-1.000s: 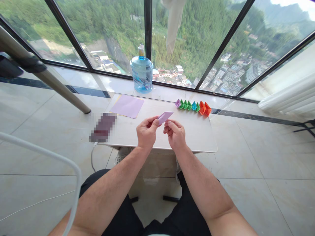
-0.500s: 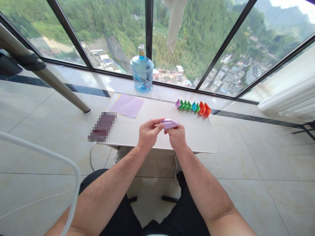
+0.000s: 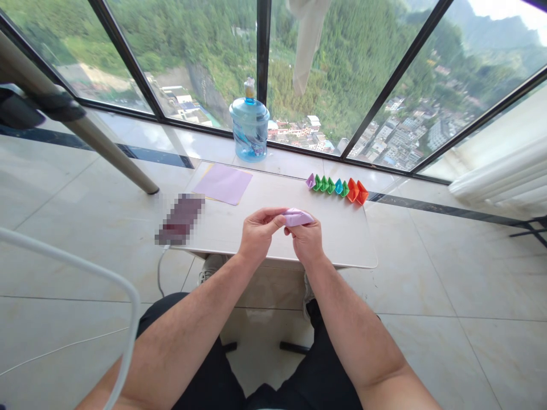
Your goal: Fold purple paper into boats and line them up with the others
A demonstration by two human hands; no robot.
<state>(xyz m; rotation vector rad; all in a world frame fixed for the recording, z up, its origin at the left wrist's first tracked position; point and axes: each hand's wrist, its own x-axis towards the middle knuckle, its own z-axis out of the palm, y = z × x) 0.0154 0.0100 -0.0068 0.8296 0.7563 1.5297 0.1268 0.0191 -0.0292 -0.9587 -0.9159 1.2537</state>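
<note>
A piece of folded purple paper is held between my two hands, above the front part of the low table. My left hand pinches its left end between thumb and fingers. Closed around its lower right side is my right hand, and the paper hides some of those fingers. Beyond, toward the table's back right, several small folded paper boats stand in a row: purple, green, blue and orange. Flat purple paper sheets lie at the back left, with a yellow edge showing beneath.
The pale low table stands before my knees. A blurred-out phone-like object with a cable lies at its left edge. A blue water jug stands behind, by the window. On the left are a slanted pole and a white curved tube.
The view has shifted slightly. Both hands keep their hold on the purple paper, which shows a little more of its folded face.
</note>
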